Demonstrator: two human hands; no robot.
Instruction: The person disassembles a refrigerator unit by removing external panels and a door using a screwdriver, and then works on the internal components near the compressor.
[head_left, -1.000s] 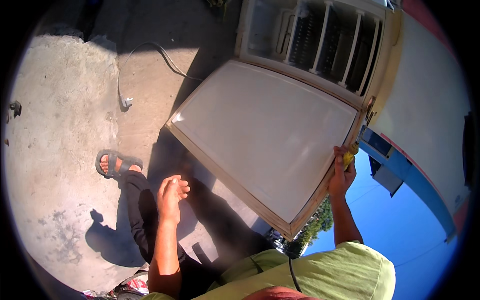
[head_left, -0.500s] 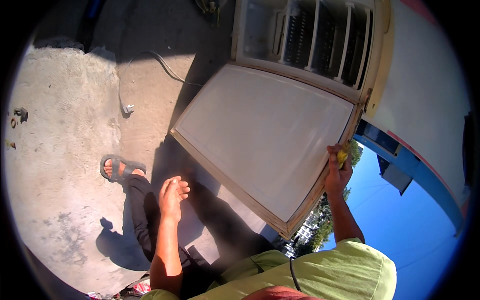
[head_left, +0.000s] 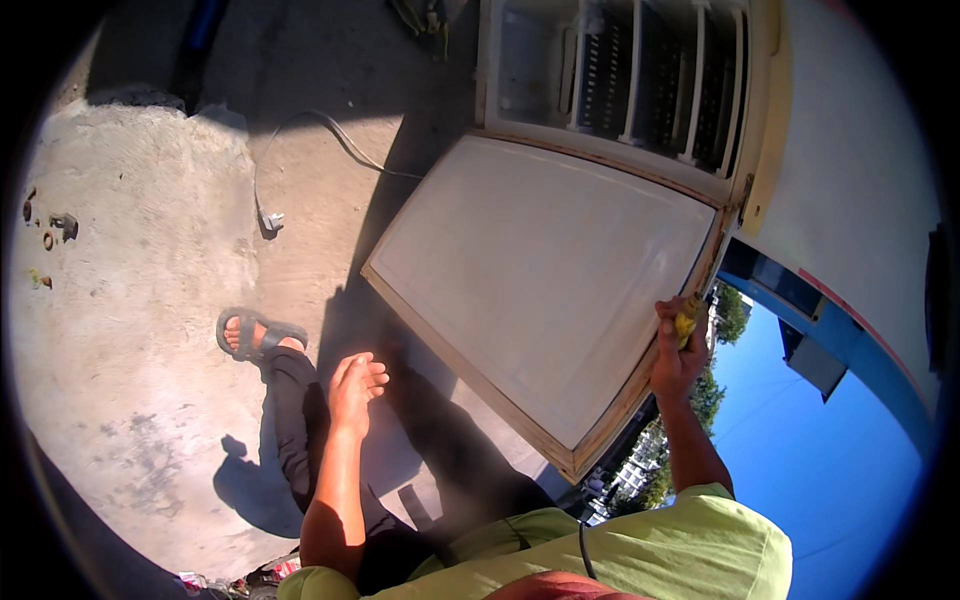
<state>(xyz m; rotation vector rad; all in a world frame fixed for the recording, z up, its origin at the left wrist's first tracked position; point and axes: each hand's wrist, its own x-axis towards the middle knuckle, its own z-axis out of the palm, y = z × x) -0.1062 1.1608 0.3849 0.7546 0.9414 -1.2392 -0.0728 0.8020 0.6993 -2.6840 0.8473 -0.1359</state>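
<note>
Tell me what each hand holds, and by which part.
The right hand holds a small yellow object beside the white door; too little of the object shows to tell which part is gripped. The left hand holds nothing.

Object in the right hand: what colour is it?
The object in the right hand is mostly yellow; head view.

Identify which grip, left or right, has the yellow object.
The right grip, by the edge of the white door: it is closed around the yellow object. The left grip, apart from the door, looks empty and loosely curled.
</note>
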